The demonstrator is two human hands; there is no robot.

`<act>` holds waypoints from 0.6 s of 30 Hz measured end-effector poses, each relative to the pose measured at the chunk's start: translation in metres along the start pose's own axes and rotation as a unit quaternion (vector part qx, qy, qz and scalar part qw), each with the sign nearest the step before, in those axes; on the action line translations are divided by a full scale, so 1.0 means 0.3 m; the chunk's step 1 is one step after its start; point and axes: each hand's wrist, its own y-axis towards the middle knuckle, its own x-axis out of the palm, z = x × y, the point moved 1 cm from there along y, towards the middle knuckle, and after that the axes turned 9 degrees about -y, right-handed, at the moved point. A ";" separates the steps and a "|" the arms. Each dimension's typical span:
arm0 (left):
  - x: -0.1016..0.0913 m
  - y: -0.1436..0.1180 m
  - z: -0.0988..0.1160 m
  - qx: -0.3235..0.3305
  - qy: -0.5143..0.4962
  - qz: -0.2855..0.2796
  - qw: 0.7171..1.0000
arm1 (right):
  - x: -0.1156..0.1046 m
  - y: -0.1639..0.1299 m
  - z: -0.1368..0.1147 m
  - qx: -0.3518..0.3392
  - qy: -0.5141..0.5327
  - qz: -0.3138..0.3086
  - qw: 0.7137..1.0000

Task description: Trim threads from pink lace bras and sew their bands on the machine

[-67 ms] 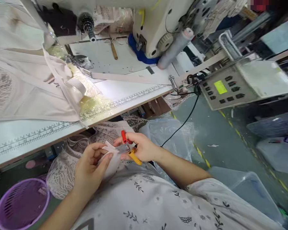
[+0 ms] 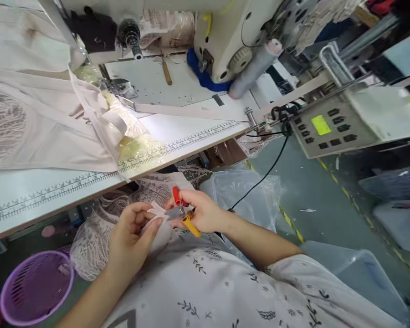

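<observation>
My left hand [image 2: 131, 234] pinches a folded piece of pale pink fabric [image 2: 157, 210] between thumb and fingers, just above my lap. Close beside it, my right hand [image 2: 203, 212] is closed around a pair of scissors [image 2: 190, 226] with one yellow and one red handle. Their grey blades point left and reach the edge of the pale fabric; whether they are open or closed I cannot tell. More of the lace garment [image 2: 92, 246] hangs below the table edge, left of and behind my left hand.
A sewing machine [image 2: 222, 41] stands on the white table [image 2: 54, 191], which has a printed ruler along its front edge. A pale garment [image 2: 51, 127] lies at left. A purple basket [image 2: 37, 291], clear plastic bins [image 2: 355, 269] and a control box [image 2: 328, 127] surround the workplace.
The surroundings have shifted slightly to the right in view. Both hands stay nearly in place, and the scissor blades show more clearly against the fabric.
</observation>
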 end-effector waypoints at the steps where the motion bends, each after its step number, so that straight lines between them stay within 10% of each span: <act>1: -0.001 0.000 0.000 0.001 -0.003 0.005 1.000 | 0.007 0.002 -0.002 0.004 -0.007 0.004 1.000; 18: -0.006 0.023 0.025 -0.010 0.048 -0.044 0.998 | 0.013 -0.011 -0.010 -0.015 -0.008 0.023 1.000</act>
